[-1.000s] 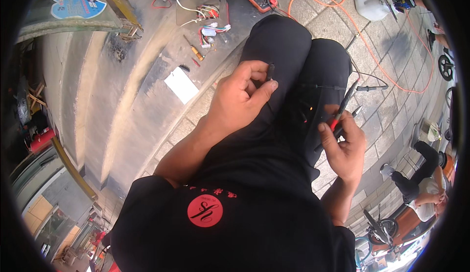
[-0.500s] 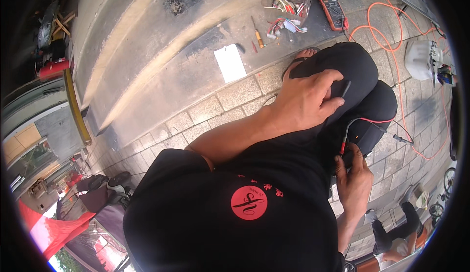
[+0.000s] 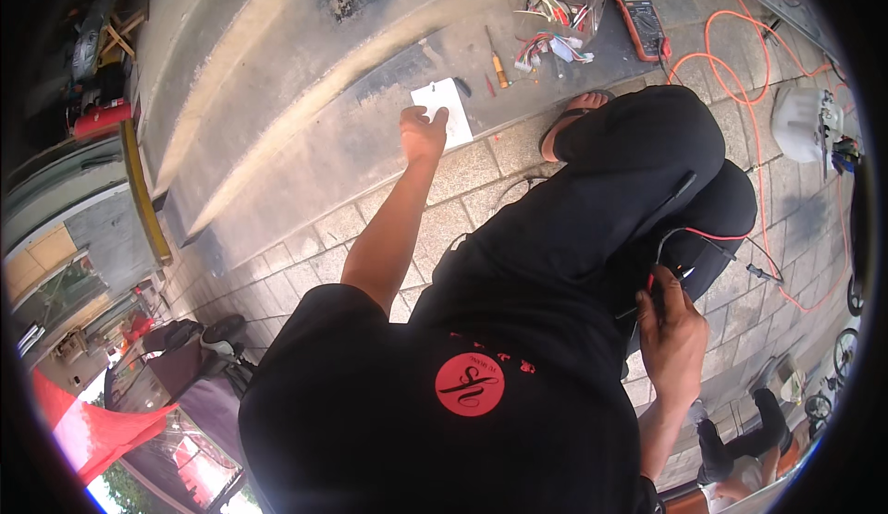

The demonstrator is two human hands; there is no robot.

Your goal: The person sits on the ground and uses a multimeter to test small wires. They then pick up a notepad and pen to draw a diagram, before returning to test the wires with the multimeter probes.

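My left hand reaches over a white card on the grey ledge, thumb and bent fingers apart with nothing visible between them. A small dark speck shows at the card's far edge, too small to name. In front of my lap, my right hand pinches a red-ended wire, its grip partly covering the end. From there the wire loops over my knee toward a black inline connector. A short black strip-like piece lies on my left thigh.
Beyond the card are a yellow-handled screwdriver, a bundle of connector wires, a clear bin of wires and a red multimeter. An orange hose and a white jug sit on the right paving.
My left hand has moved left and away from my thigh to the white card. The black piece once beside its fingers now rests on my thigh. My right hand has barely shifted.
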